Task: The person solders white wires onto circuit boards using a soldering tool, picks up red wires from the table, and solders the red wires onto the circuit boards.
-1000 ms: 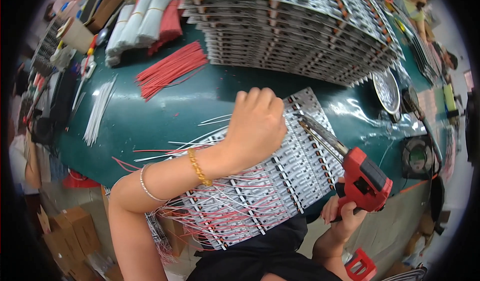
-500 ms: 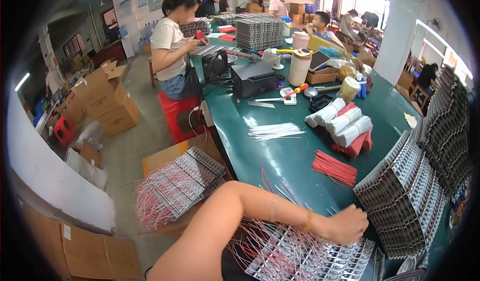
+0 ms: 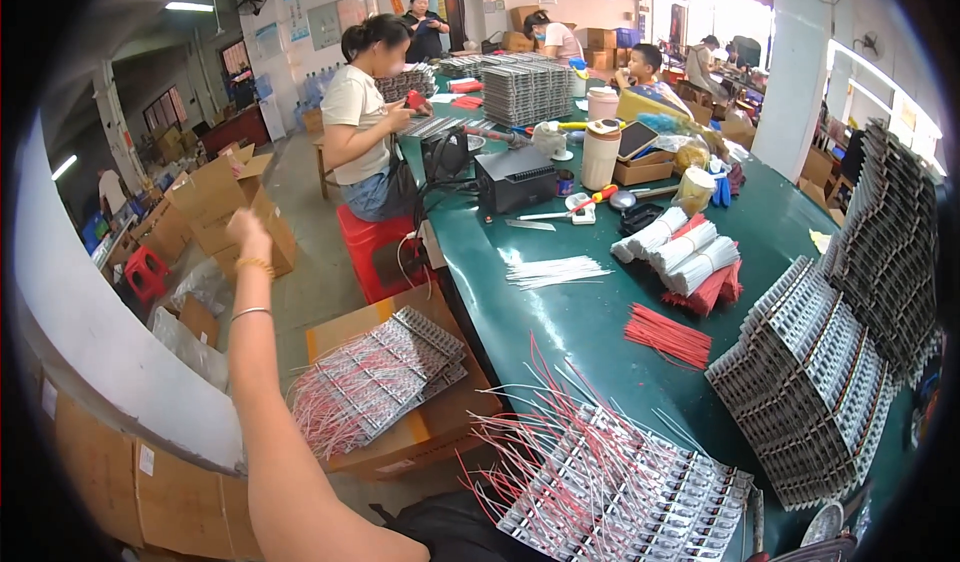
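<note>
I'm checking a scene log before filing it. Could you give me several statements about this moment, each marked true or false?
1. The left hand is pressing on the green table. False: it is held out to the left, away from the table.
2. Loose red wires lie on the table. True.
3. The nearest panel has no wires. False: red and white wires stick out from it.
4. The seated co-worker in a pale top is on a stool. True.
5. That stool is blue. False: it is red.

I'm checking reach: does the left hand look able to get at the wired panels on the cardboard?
Probably yes: nothing visible stands between the left hand and the wired panels.
</note>
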A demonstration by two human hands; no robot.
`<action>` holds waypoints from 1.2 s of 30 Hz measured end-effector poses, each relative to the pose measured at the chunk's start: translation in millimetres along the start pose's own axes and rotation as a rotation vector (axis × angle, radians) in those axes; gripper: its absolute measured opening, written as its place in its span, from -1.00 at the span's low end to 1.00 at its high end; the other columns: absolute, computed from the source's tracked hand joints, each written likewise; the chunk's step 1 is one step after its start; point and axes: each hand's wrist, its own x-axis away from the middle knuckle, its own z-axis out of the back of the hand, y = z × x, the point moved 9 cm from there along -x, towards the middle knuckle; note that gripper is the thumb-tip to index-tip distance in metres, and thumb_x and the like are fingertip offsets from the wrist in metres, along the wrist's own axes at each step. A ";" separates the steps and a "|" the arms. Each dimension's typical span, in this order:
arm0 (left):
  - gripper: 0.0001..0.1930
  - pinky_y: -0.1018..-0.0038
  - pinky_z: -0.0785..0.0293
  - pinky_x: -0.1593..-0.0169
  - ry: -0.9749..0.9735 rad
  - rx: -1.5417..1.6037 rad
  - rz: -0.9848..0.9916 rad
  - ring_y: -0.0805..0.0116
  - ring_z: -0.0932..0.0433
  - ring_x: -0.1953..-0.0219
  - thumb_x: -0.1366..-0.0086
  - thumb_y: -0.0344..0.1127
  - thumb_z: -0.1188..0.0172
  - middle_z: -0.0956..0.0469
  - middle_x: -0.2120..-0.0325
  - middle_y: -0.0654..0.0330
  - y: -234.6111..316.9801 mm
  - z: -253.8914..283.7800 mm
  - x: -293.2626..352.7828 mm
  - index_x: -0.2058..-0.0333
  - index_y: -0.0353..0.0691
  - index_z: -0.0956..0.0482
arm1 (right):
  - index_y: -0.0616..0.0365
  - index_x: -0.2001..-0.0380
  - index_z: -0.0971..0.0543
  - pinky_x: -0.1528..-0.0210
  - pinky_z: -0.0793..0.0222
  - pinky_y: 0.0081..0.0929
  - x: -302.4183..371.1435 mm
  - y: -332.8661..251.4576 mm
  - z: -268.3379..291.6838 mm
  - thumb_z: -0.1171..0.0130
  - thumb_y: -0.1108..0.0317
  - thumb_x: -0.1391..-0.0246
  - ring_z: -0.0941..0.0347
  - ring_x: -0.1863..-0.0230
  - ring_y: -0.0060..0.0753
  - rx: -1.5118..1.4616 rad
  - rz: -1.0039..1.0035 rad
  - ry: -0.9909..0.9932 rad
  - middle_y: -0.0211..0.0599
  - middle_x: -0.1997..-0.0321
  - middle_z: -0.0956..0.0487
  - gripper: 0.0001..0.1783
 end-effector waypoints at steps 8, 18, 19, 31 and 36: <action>-0.79 0.66 -0.18 0.68 -0.458 0.096 -0.068 0.54 -0.27 0.72 -0.12 -0.47 0.00 -0.44 0.60 0.19 5.4 -85.9 159.9 0.24 -0.28 -0.47 | 0.08 0.50 -0.34 0.55 -0.34 -0.27 13.3 -12.1 -1.2 0.08 0.25 -0.18 -0.33 0.62 -0.27 0.067 0.034 0.037 -0.24 0.56 -0.38 -0.79; -0.89 0.41 -0.40 0.41 -2.026 0.185 -0.286 0.25 -0.50 0.51 -0.14 -0.37 -0.10 -0.51 0.46 0.10 21.0 -117.2 671.4 0.37 -0.26 -0.50 | 0.09 0.49 -0.33 0.59 -0.33 -0.29 45.0 -34.6 -0.1 0.10 0.28 -0.19 -0.31 0.65 -0.29 0.168 0.141 0.169 -0.25 0.60 -0.35 -0.81; -0.89 0.41 -0.40 0.41 -2.034 0.196 -0.279 0.25 -0.50 0.51 -0.14 -0.37 -0.10 -0.51 0.46 0.10 16.8 -111.2 687.0 0.37 -0.26 -0.50 | 0.09 0.49 -0.33 0.59 -0.33 -0.29 48.0 -37.5 1.2 0.10 0.29 -0.19 -0.31 0.66 -0.29 0.177 0.154 0.185 -0.25 0.60 -0.35 -0.81; -0.86 0.31 -0.40 0.40 -2.284 -0.077 0.064 0.11 -0.52 0.51 -0.12 -0.32 -0.11 -0.53 0.58 0.05 -67.3 -80.4 745.2 0.43 -0.28 -0.50 | 0.10 0.48 -0.33 0.63 -0.32 -0.32 68.7 -9.5 13.2 0.12 0.32 -0.20 -0.28 0.70 -0.31 0.172 0.166 0.379 -0.26 0.66 -0.33 -0.82; -0.86 0.26 -0.40 0.36 -2.315 -0.124 -0.027 0.06 -0.52 0.48 -0.13 -0.31 -0.08 -0.54 0.59 0.06 -60.7 -77.4 743.9 0.44 -0.26 -0.51 | 0.10 0.48 -0.32 0.64 -0.32 -0.34 76.7 -3.3 11.4 0.12 0.34 -0.20 -0.27 0.71 -0.32 0.184 0.174 0.431 -0.27 0.68 -0.31 -0.83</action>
